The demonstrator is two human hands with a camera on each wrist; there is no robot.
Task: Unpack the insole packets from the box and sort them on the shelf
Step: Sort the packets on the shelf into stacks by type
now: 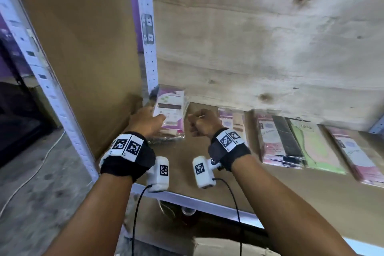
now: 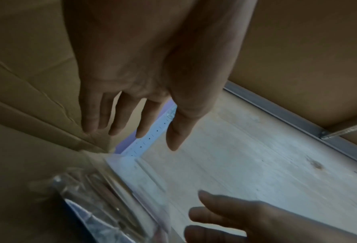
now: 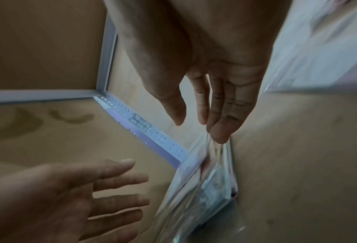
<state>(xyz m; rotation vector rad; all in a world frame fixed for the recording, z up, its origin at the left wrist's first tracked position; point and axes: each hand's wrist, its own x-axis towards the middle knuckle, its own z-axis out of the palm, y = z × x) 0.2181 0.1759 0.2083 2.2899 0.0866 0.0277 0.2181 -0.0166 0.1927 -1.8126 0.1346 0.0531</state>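
- Left hand (image 1: 146, 119) is seen at the left end of the shelf (image 1: 187, 164), fingers straight and spread, touching or hovering over the stack of insole packets (image 1: 169, 114); actual contact cannot be confirmed from the wrist views.
- Nothing is gripped by the left hand; the palm is shown wide in the left wrist view.
- Right hand (image 1: 202, 122) is seen just beside the stack. In the head view it looks loosely curled; in the right wrist view the fingers (image 3: 221, 129) are extended, tips at the clear plastic edge of a packet. Whether that edge is pinched cannot be told.
- The stack is placed in the shelf corner, next to the white perforated upright (image 1: 148, 48) and the cardboard side panel (image 1: 83, 48).
- More packets (image 1: 280, 143) are laid flat in a row further right on the shelf, well apart from the hands.
- The source box is not clearly shown.
- Step is judged as squaring up or releasing the corner stack.
- Risk: slippery plastic sleeves; the top packet could be slid off the pile if it is nudged from one side.
- Risk: the stack could be pushed against the upright and skewed or creased.
- Risk: the stack's near edge could be caught by a wrist unit or cable and dragged toward the shelf's front edge.
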